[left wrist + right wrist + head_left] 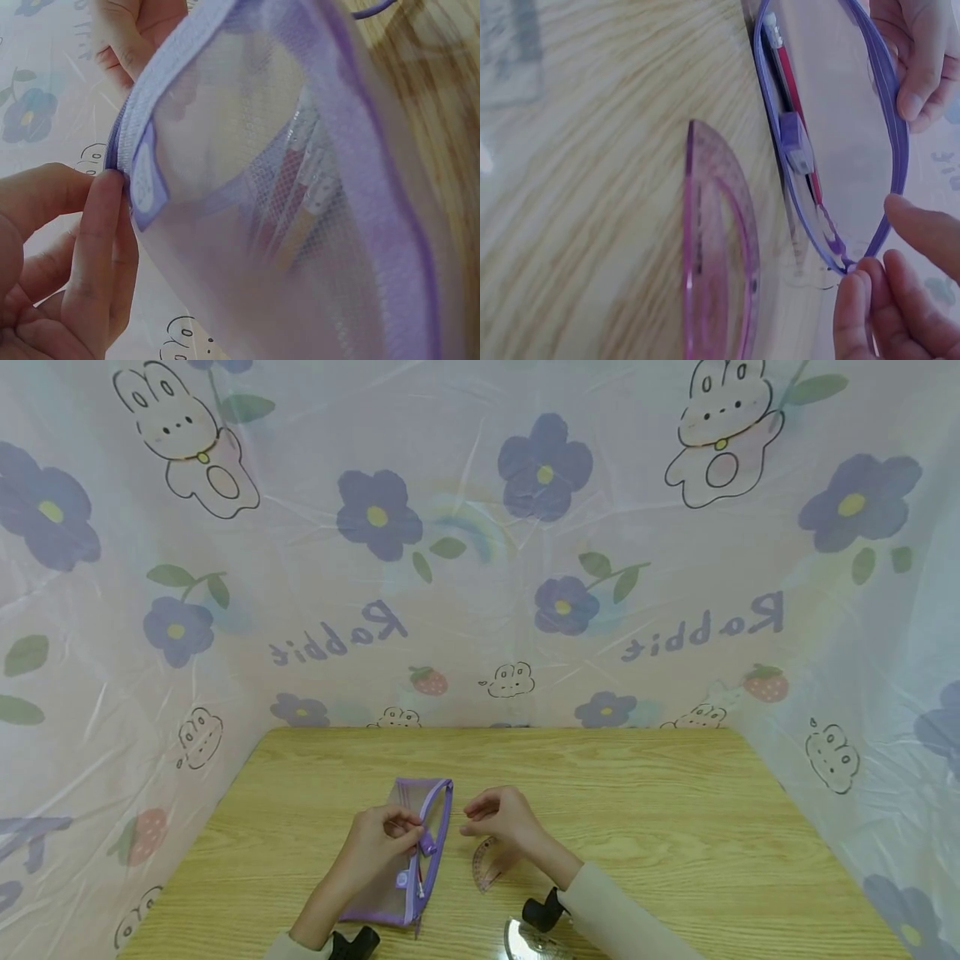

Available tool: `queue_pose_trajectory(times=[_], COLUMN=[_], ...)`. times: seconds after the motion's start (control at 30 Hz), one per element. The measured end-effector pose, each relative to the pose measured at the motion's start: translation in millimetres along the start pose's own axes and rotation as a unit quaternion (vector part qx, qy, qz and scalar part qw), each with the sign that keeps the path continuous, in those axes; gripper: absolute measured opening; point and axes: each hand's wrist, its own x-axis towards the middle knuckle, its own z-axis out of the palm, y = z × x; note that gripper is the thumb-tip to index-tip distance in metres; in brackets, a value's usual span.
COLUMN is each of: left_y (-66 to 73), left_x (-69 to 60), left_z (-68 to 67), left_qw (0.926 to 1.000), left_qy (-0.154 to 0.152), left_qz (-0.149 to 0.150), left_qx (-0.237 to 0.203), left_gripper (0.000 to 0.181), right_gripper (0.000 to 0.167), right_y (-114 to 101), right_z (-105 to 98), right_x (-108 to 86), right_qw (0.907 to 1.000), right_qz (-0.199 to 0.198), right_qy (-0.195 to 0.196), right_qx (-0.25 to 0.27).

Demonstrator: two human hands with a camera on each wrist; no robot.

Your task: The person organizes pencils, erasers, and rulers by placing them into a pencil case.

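A purple-trimmed mesh pencil case (372, 902) lies on the table with its zipper open. My left hand (378, 843) pinches the zipper edge between thumb and fingers. Inside are pencils, one of them red (789, 79), and a small purple-and-white block (796, 142). My right hand (506, 820) hovers just right of the case, its fingers bent and apart with nothing between them. In the right wrist view those fingertips appear close to the zipper's end; the head view shows a small gap. Under this hand is a pinkish transparent protractor (706, 247), partly hidden in the head view.
Another clear, shiny measuring piece (525, 941) lies near the front edge, partly behind the black right wrist camera (543, 910). The wood-grain table (660, 810) is enclosed by a rabbit-and-flower printed curtain (465, 610) at the back and sides.
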Motion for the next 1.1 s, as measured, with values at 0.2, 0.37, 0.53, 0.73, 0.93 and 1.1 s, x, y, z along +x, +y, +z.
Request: queue_pose_trajectory(times=[0.2,0.37,0.53,0.73,0.93,1.1], left_y=[-0.4,0.1,1.2,1.0,1.4,1.0], left_x=[-0.1,-0.2,-0.3,-0.5,-0.7,-0.6], left_z=[-0.3,-0.4,-0.5,-0.8,-1.3,-0.9], left_qw=[1.0,1.0,1.0,0.9999,0.9999,0.9999], left_qy=[0.001,0.003,0.003,0.007,0.008,0.009], left_qz=[0.002,0.003,0.004,0.002,-0.001,0.004], left_qx=[0.001,0.008,0.008,0.013,0.006,0.004], left_gripper=[0.008,0.007,0.006,0.006,0.006,0.006], right_gripper=[0.028,0.028,0.031,0.029,0.031,0.033], right_y=[2,5,7,12,22,27], right_z=[-8,-16,-25,-34,-41,-46], right_x=[-3.5,-6.5,-9.3,-12.0,-12.4,-13.9], right_qw=[1.0,0.9999,0.9996,0.9985,0.9961,0.9944], right_qz=[-0.005,-0.008,-0.006,-0.019,-0.017,-0.025], right_qy=[-0.004,-0.012,-0.027,-0.049,-0.061,-0.074], right_qx=[0.001,0.003,0.005,-0.019,-0.061,-0.071])
